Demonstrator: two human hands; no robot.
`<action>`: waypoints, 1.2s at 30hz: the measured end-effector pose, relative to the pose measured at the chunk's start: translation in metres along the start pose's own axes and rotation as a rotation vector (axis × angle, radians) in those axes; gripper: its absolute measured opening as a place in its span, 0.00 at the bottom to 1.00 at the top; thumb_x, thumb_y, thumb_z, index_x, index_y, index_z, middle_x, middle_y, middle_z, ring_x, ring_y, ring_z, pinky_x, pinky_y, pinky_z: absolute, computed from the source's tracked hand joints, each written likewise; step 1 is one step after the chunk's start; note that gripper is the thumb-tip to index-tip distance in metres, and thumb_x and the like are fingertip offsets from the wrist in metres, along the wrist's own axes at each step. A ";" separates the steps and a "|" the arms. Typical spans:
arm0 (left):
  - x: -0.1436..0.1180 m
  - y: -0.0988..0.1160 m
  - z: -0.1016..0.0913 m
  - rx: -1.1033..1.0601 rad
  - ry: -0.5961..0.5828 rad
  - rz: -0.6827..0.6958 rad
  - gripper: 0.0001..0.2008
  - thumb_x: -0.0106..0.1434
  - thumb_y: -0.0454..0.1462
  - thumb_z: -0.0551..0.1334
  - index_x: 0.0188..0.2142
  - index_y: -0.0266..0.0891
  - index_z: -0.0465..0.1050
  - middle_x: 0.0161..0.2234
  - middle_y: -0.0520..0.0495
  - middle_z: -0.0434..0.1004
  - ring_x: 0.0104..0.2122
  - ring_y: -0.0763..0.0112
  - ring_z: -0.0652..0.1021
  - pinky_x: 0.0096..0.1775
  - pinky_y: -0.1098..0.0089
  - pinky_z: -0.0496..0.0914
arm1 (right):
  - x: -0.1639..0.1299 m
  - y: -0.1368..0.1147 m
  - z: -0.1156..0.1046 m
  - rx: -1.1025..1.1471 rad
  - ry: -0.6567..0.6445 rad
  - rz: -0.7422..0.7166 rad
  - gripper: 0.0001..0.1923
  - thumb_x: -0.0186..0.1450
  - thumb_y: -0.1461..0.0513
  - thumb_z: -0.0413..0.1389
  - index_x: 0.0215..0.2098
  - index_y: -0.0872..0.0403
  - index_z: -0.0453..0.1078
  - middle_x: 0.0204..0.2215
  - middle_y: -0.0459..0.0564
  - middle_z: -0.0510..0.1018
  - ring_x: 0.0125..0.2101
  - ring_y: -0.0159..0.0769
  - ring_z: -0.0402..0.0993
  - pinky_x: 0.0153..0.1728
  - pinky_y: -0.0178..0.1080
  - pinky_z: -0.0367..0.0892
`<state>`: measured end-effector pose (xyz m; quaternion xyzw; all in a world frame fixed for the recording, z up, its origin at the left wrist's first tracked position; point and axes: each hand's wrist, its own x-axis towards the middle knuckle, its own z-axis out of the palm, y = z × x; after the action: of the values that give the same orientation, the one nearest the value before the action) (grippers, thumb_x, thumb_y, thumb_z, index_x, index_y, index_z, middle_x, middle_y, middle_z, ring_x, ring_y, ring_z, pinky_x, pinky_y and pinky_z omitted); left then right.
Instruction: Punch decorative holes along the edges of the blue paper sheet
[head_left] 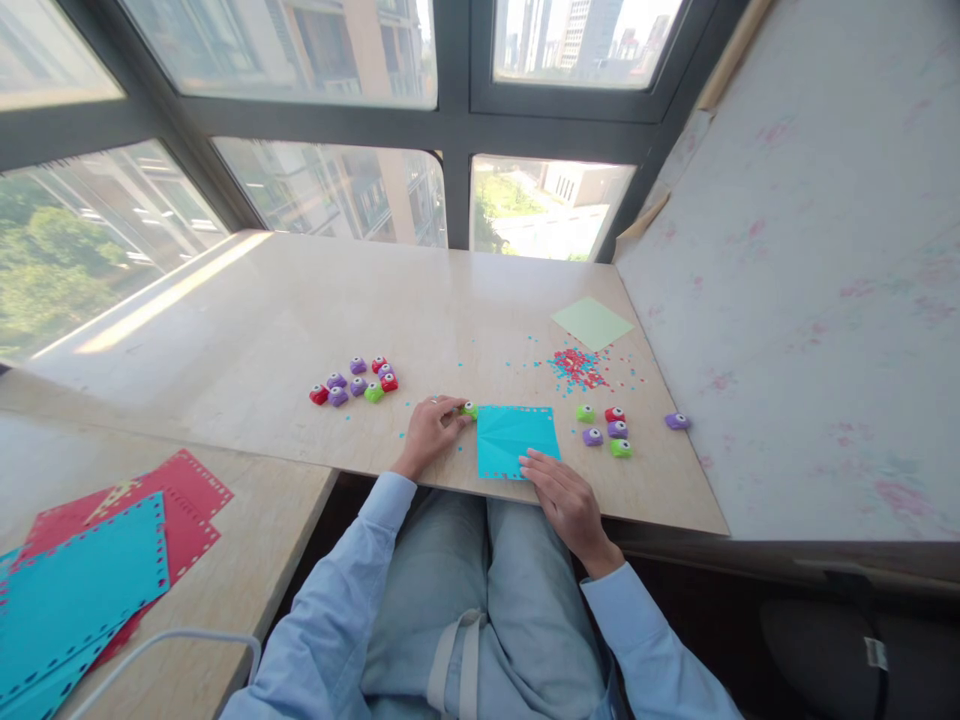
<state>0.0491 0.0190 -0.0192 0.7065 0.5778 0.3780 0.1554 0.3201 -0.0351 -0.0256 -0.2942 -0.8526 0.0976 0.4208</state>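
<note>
From my head camera, looking down over my lap: my left hand (429, 432) is curled around a small green punch (470, 409), fingers closed on it, pressing it at the upper left corner of the turquoise paper square (517, 438). My right hand (564, 497) lies flat and loose, fingertips resting on the near right corner of that same sheet, gripping nothing, only pinning it down. The sheet lies between my two hands at the near edge of the table (285, 330), slightly overhanging it. It is bright turquoise, creased with fold lines fanning from its left side, and a row of small holes runs along its top edge; its near edge looks nibbled too, though I cannot make out the detail.

Beyond my right hand, just past the sheet, sit four little punches (604, 429), green, red and purple, with one purple punch (676, 421) farther out to the right. Farther away from that hand lies a heap of red and turquoise confetti (577, 367), and past it a pale green paper square (592, 323). Beyond my left hand and off to its left is a cluster of punches (355, 381) in red, purple and green. Well to my left, on a lower surface, lie stacked red and turquoise sheets (97, 570) with perforated borders. Nothing lies between my hands and the sheet.
</note>
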 end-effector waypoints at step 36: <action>0.001 0.003 -0.001 -0.008 -0.009 -0.015 0.10 0.63 0.40 0.64 0.43 0.42 0.79 0.37 0.46 0.81 0.36 0.64 0.77 0.42 0.62 0.70 | -0.001 0.000 -0.001 -0.005 0.015 0.006 0.20 0.68 0.72 0.51 0.54 0.50 0.72 0.48 0.52 0.80 0.54 0.40 0.74 0.51 0.46 0.74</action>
<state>0.0507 0.0188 -0.0166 0.7033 0.5807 0.3760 0.1636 0.3211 -0.0360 -0.0253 -0.2985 -0.8487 0.0943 0.4262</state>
